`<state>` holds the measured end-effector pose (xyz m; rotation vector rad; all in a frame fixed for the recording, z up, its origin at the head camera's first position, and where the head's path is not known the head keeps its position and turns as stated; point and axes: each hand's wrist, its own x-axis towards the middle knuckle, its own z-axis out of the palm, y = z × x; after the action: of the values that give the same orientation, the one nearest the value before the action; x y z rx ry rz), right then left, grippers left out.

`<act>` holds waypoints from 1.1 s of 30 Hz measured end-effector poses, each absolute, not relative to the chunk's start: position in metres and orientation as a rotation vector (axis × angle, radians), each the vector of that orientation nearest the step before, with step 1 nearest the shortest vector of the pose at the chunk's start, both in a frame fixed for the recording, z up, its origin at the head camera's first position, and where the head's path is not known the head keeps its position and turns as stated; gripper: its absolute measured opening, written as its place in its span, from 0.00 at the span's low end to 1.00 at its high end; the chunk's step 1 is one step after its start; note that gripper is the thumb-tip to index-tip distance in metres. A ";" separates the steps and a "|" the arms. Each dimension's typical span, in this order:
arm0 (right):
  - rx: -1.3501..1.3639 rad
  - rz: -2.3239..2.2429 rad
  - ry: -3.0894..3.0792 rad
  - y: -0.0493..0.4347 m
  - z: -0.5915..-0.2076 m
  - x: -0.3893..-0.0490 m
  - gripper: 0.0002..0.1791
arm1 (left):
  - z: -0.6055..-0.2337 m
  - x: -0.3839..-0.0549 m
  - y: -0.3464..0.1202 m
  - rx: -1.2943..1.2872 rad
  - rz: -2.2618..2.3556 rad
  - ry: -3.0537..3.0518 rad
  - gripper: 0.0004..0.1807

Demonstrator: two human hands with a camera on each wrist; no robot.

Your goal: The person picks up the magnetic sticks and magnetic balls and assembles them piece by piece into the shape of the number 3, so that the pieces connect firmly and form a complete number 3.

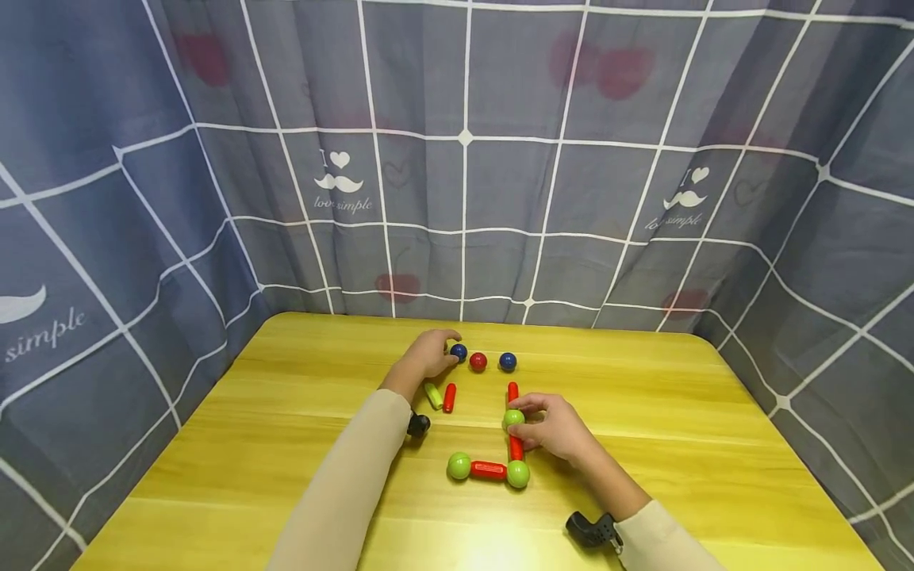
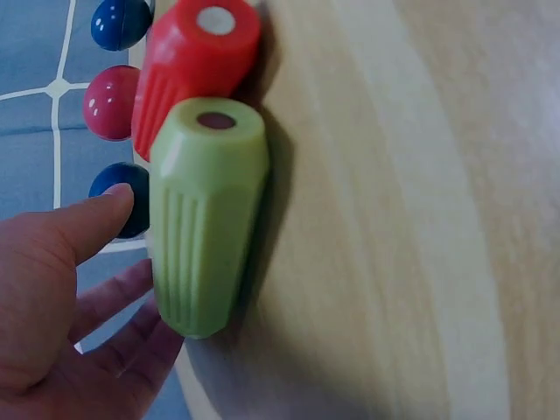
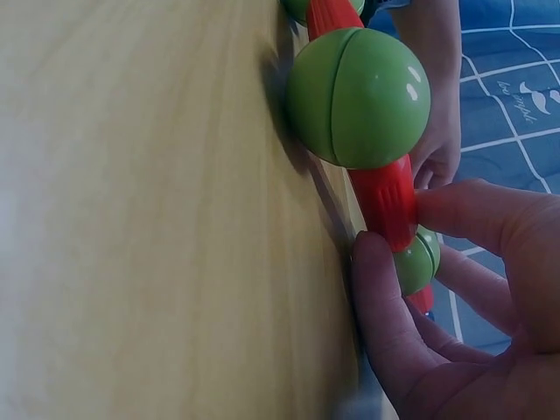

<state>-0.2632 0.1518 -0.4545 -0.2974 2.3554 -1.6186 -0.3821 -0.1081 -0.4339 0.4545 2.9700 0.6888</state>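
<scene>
In the head view my left hand [image 1: 428, 354] reaches to the back of the table, with thumb and forefinger about a blue ball [image 1: 459, 351]. The left wrist view shows the thumb against that blue ball [image 2: 131, 197]; the forefinger's contact is hidden. My right hand [image 1: 558, 428] holds an L-shaped chain of red magnetic rods and green balls. Its fingertips pinch a red rod [image 3: 385, 201] beside the middle green ball [image 3: 416, 262], which the fingers partly cover. A green ball [image 1: 517, 474] forms the corner, joined by a red rod [image 1: 489, 470] to another green ball [image 1: 459, 465].
Right of the left hand's ball lie a red ball [image 1: 478, 362] and a second blue ball [image 1: 508, 362]. A loose light-green rod [image 1: 433, 396] and a red rod [image 1: 449, 397] lie below the left hand. A checked curtain [image 1: 464, 182] surrounds the wooden table [image 1: 286, 444].
</scene>
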 end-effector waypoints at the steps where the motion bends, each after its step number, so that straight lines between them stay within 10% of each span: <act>1: -0.296 -1.624 2.352 0.152 -0.455 -0.262 0.23 | -0.434 -0.381 -0.107 0.467 0.678 2.975 0.23; 33: -0.297 -1.626 2.341 0.153 -0.457 -0.259 0.22 | -0.428 -0.353 -0.088 0.411 1.418 2.688 0.19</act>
<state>-0.2594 0.1532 -0.4570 -0.2974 2.3414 -1.6255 -0.3531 -0.0879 -0.4277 0.4110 2.6877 1.4177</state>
